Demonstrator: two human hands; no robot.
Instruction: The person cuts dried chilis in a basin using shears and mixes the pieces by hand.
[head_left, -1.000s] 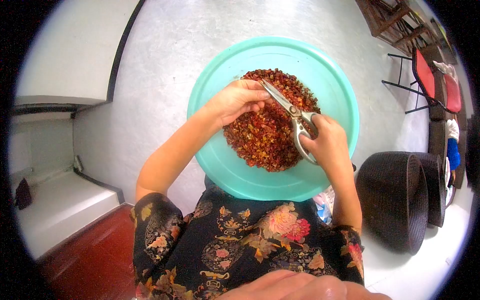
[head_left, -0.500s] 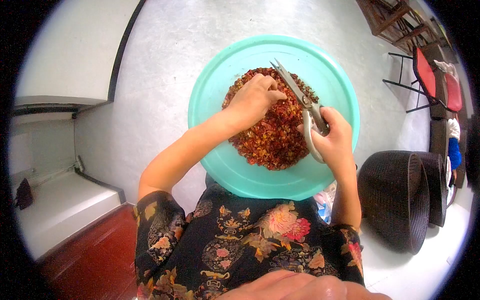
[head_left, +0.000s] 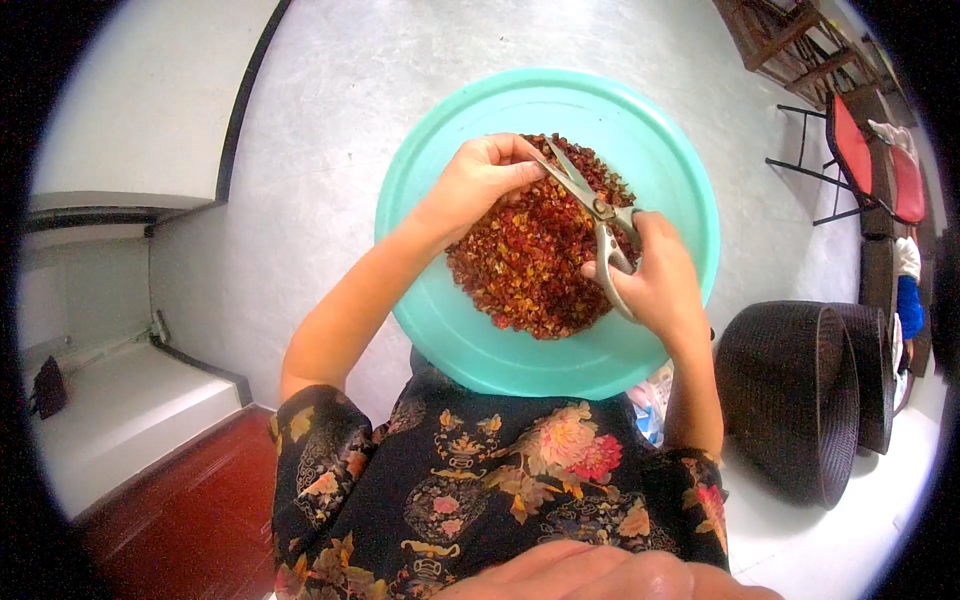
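A wide turquoise plastic basin (head_left: 650,340) rests in front of me with a heap of chopped dried red chili pieces (head_left: 540,270) in it. My right hand (head_left: 655,275) grips the handles of a pair of metal scissors (head_left: 603,209), whose blades are parted and point up and left above the heap. At the blade tips, my left hand (head_left: 490,175) has thumb and fingertips pinched together. Whatever is between those fingertips is too small to make out.
Dark woven baskets (head_left: 775,395) stand on the right. Beyond them are a red folding chair (head_left: 850,145) and a wooden rack (head_left: 800,45). A white cabinet (head_left: 150,100) is on the left, above a dark red surface (head_left: 190,510).
My left hand has shifted left and up from the chili heap, its fingertips now by the blades. The scissors have opened wider and moved slightly down and left.
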